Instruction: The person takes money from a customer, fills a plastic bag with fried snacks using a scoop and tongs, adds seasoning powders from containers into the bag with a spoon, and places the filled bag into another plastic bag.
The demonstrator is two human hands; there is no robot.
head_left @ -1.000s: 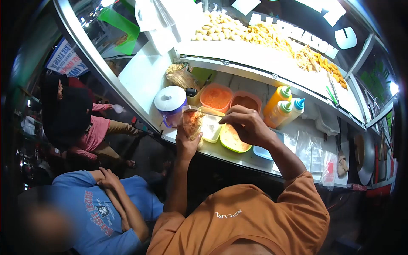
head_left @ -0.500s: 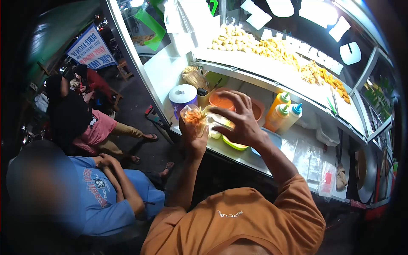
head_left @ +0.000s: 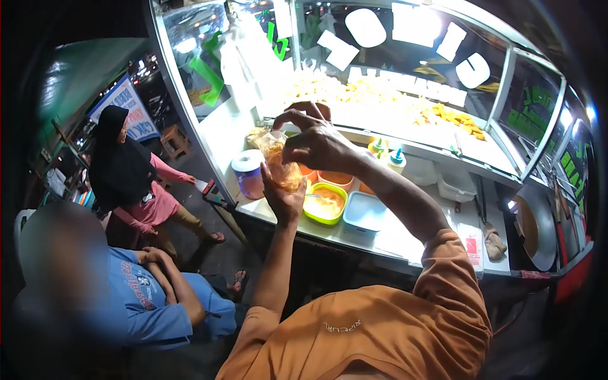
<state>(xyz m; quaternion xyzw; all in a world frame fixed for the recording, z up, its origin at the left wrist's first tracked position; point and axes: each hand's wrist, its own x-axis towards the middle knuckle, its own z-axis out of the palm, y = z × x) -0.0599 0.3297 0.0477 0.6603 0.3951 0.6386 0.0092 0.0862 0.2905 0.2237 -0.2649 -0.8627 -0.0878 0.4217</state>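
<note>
My left hand [head_left: 284, 197] is wrapped round a clear plastic bag [head_left: 276, 158] with orange-brown food inside, held upright above the counter. Over the bag's top is my right hand [head_left: 313, 140], its fingers bent and spread; nothing shows between them. Just right of the bag stand a green tub [head_left: 325, 204] of pale orange contents with a spoon and a closed blue container [head_left: 364, 212]. Orange tubs [head_left: 335, 179] are partly hidden behind my hands. A white-lidded purple jug [head_left: 249, 174] is to the left.
Fried food [head_left: 453, 117] lies on the lit upper shelf behind glass. Squeeze bottles [head_left: 396, 161] stand beneath the shelf edge. A wok [head_left: 535, 231] is at the far right. One person in blue [head_left: 158, 297] sits at the left; another in pink [head_left: 149, 202] stands behind.
My right hand has moved up and left over the bag. The view has shifted, and the standing person is now more upright with an arm extended.
</note>
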